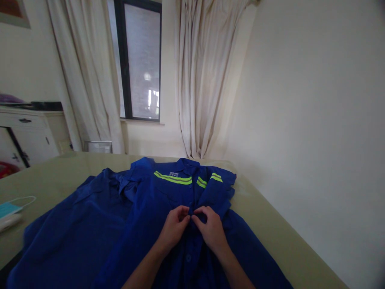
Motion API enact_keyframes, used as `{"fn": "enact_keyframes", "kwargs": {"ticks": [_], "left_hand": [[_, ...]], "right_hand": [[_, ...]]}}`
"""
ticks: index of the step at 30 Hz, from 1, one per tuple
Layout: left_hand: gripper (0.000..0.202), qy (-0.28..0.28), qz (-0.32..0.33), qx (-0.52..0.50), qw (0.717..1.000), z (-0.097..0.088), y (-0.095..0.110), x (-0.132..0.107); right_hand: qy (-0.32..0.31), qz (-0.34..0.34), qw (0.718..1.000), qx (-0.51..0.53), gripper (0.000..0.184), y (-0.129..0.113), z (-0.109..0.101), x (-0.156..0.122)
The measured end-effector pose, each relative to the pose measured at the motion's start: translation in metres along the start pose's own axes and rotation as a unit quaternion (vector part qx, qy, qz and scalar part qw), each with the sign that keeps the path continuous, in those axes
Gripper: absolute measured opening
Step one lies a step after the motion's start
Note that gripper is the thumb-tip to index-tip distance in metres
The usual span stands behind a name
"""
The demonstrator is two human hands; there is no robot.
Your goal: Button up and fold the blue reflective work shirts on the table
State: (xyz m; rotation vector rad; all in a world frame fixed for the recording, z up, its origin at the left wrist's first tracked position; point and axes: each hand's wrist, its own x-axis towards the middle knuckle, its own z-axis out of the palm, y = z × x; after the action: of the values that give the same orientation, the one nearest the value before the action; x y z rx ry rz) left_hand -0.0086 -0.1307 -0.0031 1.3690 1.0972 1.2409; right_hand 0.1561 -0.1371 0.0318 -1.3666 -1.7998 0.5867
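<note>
A dark blue work jacket (174, 196) with yellow-green reflective stripes lies spread on the table, its collar at the far end. My left hand (176, 224) pinches the front edge of the jacket at the button placket. Close beside it, my right hand (210, 226) pinches the facing edge, and the fingertips of both hands nearly meet. What exactly lies between the fingers is too small to make out. Below the hands, a dark button (188, 258) shows on the placket. Another blue garment (81, 224) is heaped to the left, against the jacket.
The pale green table (264, 212) runs along a bare wall (315, 120) on the right. A light blue face mask (10, 208) and a white object (10, 221) lie at the left edge. Curtains (201, 80), a window (142, 60) and a white cabinet (30, 132) stand beyond.
</note>
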Motion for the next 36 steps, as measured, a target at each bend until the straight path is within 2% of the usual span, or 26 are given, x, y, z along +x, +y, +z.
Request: {"fn": "enact_keyframes", "kwargs": {"ticks": [8, 14, 19, 25, 31, 36], "left_hand": [[0.039, 0.018, -0.025, -0.037, 0.999, -0.002, -0.004, 0.003], [0.036, -0.004, 0.034, 0.052, 0.998, -0.001, 0.009, -0.005], [0.018, -0.006, 0.054, 0.111, 0.992, 0.000, 0.014, -0.007], [0.024, 0.001, 0.020, 0.022, 1.000, -0.001, 0.011, -0.001], [0.028, 0.006, -0.012, -0.057, 0.998, -0.002, 0.014, -0.002], [0.047, 0.038, -0.051, -0.099, 0.993, 0.000, 0.010, 0.001]], "right_hand": [[-0.014, -0.013, 0.999, 0.045, 0.008, 0.001, -0.003, 0.002], [-0.035, 0.006, 0.995, 0.094, 0.007, 0.005, 0.000, 0.004], [-0.033, 0.018, 0.985, 0.169, 0.011, 0.011, 0.003, 0.009], [-0.044, 0.044, 0.966, 0.251, 0.020, 0.018, 0.005, 0.016], [-0.053, 0.061, 0.954, 0.287, 0.034, 0.024, 0.008, 0.019], [-0.049, 0.083, 0.951, 0.293, 0.046, 0.025, 0.008, 0.019]]}}
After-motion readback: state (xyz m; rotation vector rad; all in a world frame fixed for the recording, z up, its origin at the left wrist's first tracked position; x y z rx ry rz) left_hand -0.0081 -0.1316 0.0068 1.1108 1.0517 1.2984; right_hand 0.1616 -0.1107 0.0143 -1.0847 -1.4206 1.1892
